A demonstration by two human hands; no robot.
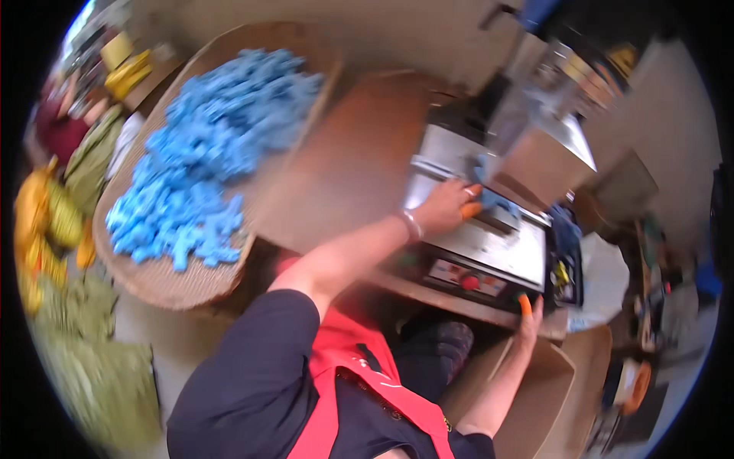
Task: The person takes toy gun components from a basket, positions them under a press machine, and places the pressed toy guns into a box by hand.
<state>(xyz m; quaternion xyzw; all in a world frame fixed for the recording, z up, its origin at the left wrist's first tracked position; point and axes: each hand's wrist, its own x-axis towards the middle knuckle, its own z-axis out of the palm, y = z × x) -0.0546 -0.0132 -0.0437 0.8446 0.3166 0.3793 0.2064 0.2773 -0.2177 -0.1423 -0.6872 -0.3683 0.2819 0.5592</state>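
Note:
My left hand (pixel 447 208) reaches over a flat metal-topped machine (pixel 516 252), fingers bent together, orange covers on some fingertips. Beside those fingertips lies a blue piece (pixel 497 203), soft-looking, at a dark block on the metal plate. Blur hides what, if anything, the fingers pinch. At the machine's front right corner is my right hand (pixel 529 321), its fingers stretched upward, one wearing an orange cover; nothing shows in it. A red round knob (pixel 469 282) sits on the machine's front panel.
A large cardboard tray (pixel 172 294) on the left holds a heap of blue pieces (pixel 222 130). Between it and the machine lies a brown board (pixel 359 145). An open cardboard box (pixel 547 375) stands below my right hand. Green sacks (pixel 95 382) lie at far left, near another person (pixel 61 130).

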